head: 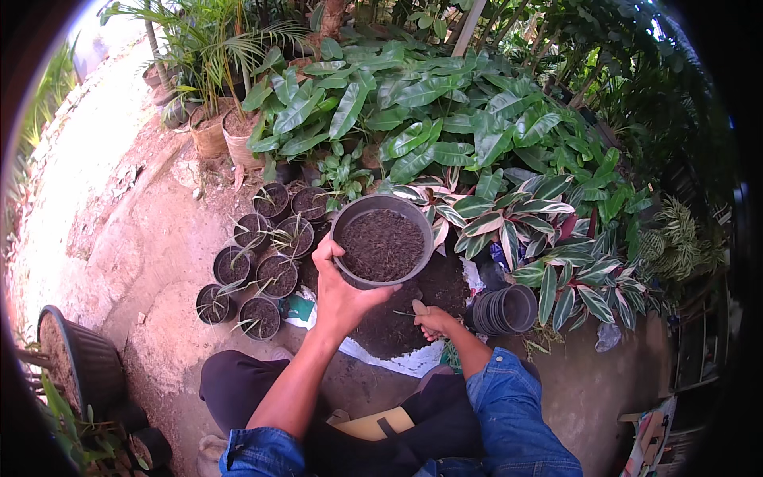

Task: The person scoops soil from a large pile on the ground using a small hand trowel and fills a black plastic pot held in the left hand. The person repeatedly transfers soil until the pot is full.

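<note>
My left hand grips the rim of a round black plastic pot, thumb and fingers spread along its near side. Dark potting soil fills the pot almost to the rim. Lower and to the right, my right hand is closed around something mostly hidden by the fingers. A thin green stem sticks out from it to the left. Beneath both hands, a heap of loose dark soil lies on a white plastic sack with green print.
Several small black pots with striped seedlings stand at left. Nested empty pots lie on their side at right. Broad-leaved plants and variegated plants crowd the far side. A large tilted tub is at lower left on the concrete ground.
</note>
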`<control>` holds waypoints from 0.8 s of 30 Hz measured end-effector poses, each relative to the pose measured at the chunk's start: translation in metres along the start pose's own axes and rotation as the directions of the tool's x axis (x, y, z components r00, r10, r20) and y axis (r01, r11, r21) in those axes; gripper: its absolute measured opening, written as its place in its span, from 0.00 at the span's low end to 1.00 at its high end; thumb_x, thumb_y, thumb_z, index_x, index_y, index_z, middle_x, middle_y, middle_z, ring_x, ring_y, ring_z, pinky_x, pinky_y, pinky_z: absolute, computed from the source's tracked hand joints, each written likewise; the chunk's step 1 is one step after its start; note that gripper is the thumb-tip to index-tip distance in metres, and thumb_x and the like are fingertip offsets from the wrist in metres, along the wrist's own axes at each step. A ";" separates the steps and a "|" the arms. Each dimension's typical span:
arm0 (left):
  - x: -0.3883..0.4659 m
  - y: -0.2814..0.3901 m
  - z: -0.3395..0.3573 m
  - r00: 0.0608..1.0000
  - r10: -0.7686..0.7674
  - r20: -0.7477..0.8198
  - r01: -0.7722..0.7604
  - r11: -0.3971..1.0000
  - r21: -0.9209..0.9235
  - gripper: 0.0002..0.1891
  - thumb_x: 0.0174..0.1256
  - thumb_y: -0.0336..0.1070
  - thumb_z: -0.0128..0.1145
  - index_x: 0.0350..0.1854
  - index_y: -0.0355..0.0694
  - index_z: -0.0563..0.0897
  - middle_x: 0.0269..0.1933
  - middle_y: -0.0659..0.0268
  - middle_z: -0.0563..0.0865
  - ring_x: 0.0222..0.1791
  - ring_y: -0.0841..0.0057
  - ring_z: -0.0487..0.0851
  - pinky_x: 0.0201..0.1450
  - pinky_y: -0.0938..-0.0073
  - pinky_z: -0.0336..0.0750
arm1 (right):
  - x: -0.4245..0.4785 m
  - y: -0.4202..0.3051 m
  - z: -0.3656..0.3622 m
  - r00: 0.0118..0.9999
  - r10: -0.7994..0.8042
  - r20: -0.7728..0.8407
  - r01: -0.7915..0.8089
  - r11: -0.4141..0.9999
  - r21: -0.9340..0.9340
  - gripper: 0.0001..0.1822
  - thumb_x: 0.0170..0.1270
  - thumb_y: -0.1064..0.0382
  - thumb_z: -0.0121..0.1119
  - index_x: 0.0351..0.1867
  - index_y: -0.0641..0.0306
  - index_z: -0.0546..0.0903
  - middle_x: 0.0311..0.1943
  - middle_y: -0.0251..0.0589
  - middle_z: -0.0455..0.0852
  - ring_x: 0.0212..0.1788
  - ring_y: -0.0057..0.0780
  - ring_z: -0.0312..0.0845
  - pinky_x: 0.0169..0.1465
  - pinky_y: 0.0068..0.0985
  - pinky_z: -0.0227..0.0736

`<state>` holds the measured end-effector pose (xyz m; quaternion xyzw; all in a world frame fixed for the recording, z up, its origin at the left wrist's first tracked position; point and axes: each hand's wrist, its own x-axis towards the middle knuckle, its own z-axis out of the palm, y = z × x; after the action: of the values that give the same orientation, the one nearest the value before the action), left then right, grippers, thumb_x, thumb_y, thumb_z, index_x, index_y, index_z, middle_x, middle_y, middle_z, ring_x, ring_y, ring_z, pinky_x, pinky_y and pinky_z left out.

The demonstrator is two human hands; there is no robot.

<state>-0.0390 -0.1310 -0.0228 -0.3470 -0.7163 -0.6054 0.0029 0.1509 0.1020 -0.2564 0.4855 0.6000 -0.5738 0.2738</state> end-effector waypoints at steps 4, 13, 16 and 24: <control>-0.003 -0.017 0.004 0.998 -0.057 0.015 0.059 0.985 -0.163 0.51 0.38 0.38 0.86 0.58 0.46 0.54 0.64 0.47 0.66 0.65 0.57 0.74 0.69 0.57 0.68 | -0.004 -0.017 0.027 0.999 -0.041 -0.030 0.043 0.996 0.075 0.12 0.62 0.59 0.65 0.41 0.61 0.78 0.25 0.35 0.77 0.23 0.28 0.78 0.26 0.32 0.80; 0.000 -0.013 0.000 1.000 -0.026 -0.018 0.025 0.999 -0.039 0.51 0.40 0.35 0.85 0.57 0.46 0.53 0.57 0.53 0.71 0.58 0.66 0.78 0.64 0.65 0.73 | -0.019 -0.033 -0.007 0.995 0.090 0.043 -0.088 0.996 -0.033 0.12 0.62 0.58 0.65 0.39 0.61 0.78 0.24 0.34 0.77 0.21 0.25 0.74 0.25 0.29 0.78; 0.000 -0.012 0.001 0.999 -0.026 -0.024 0.024 0.998 -0.064 0.51 0.39 0.37 0.86 0.57 0.45 0.54 0.56 0.53 0.71 0.57 0.66 0.78 0.64 0.65 0.73 | -0.034 -0.045 -0.018 0.986 0.149 0.078 -0.141 0.986 -0.091 0.11 0.64 0.58 0.65 0.41 0.58 0.76 0.22 0.31 0.76 0.20 0.22 0.73 0.23 0.27 0.78; -0.001 -0.004 -0.004 0.999 0.008 -0.046 -0.008 1.000 -0.012 0.51 0.39 0.40 0.86 0.58 0.43 0.56 0.56 0.54 0.70 0.58 0.64 0.76 0.65 0.63 0.71 | -0.135 -0.101 -0.039 0.948 -0.310 0.071 0.313 0.948 -0.047 0.13 0.65 0.64 0.64 0.48 0.62 0.76 0.20 0.31 0.77 0.16 0.21 0.73 0.20 0.26 0.76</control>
<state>-0.0422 -0.1353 -0.0258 -0.3358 -0.7109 -0.6177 0.0198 0.1204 0.1159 -0.0868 0.3584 0.6767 -0.6071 0.2123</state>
